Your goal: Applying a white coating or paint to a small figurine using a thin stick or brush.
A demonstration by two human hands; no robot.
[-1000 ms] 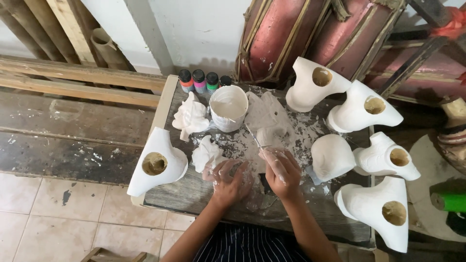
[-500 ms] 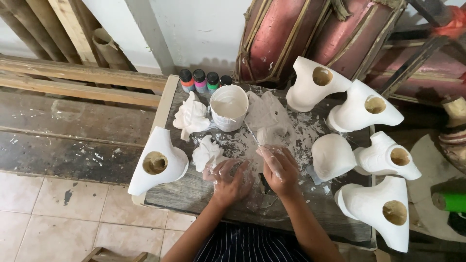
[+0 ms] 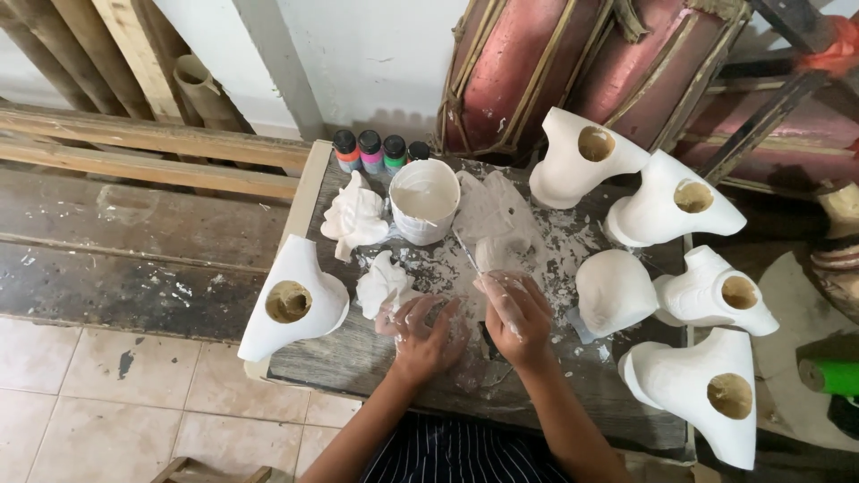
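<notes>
White plaster bucket [image 3: 423,201] centre; four colour-capped paint bottles [image 3: 378,150] behind, white casts around; both hands' fingers [image 3: 497,291] plaster-coated, grip unclear.

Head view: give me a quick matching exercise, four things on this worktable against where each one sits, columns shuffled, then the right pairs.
Things:
1. white bucket
2. paint bottles
3. lone white cast with a round hole
4. plaster-coated left hand

Places:
A. far edge of the table, in a row by the wall
B. near edge, beside the right hand
C. left end of the table, apart from the other casts
D. just in front of the bottles, between two small white figures

Pairs: 1-D, 2-A, 3-C, 4-B
</notes>
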